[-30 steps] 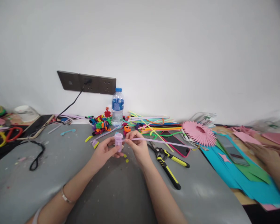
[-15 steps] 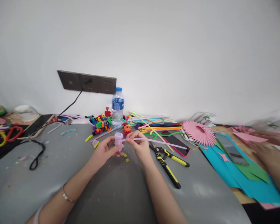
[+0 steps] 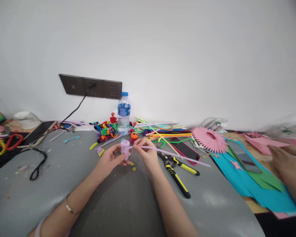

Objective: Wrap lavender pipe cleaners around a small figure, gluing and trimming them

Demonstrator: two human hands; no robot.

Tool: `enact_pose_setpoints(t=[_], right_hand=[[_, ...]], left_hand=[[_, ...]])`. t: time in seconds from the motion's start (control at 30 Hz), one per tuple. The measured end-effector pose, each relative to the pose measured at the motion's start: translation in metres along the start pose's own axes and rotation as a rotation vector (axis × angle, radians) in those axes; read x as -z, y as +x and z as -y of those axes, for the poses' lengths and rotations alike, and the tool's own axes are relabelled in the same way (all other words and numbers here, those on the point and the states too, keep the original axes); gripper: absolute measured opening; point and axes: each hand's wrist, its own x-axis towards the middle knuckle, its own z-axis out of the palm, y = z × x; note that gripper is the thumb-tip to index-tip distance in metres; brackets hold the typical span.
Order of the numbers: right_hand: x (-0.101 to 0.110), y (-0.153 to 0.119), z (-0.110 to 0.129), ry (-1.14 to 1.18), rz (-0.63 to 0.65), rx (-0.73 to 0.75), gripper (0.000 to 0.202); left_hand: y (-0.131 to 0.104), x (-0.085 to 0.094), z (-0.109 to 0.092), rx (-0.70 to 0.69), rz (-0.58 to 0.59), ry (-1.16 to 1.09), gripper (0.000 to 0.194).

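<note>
A small lilac figure of coiled pipe cleaner (image 3: 125, 148) is pinched upright in my left hand (image 3: 114, 157), its rolled top facing up. My right hand (image 3: 146, 153) grips a long lilac pipe cleaner (image 3: 177, 154) between thumb and fingers, close beside the figure. The strand's free end reaches out to the right above the pliers. Whether its near end joins the figure, I cannot tell. Small yellow-green curls (image 3: 134, 168) lie on the grey table (image 3: 118, 204) just below my hands.
Black-and-yellow pliers (image 3: 176, 174) lie right of my hands. Behind stand a water bottle (image 3: 124, 113), colourful pipe-cleaner figures (image 3: 106, 131) and loose pipe cleaners (image 3: 170, 133). A pink pleated paper ring (image 3: 209, 140) sits further right, near another person's hands (image 3: 286, 161). A black cable (image 3: 37, 169) lies left.
The free end of the lilac pipe cleaner has swung right and slightly down. Both my hands keep nearly the same place. At the right, the other person's hands have shifted over the pink paper.
</note>
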Motion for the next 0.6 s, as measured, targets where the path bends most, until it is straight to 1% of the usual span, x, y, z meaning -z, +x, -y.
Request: enact_pose_setpoints(t=[0.33,0.6], right_hand=[[-0.0019,-0.0009,0.0014,0.052,0.034,-0.014,0.03],[-0.0029,-0.0018,-0.0006,0.026,0.036,0.06,0.029]], left_hand=[[0.0006,0.0018,0.0034,-0.011,0.036,0.0,0.051],[-0.0004,-0.0003,0.0004,0.015,0.053,-0.027,0.054]])
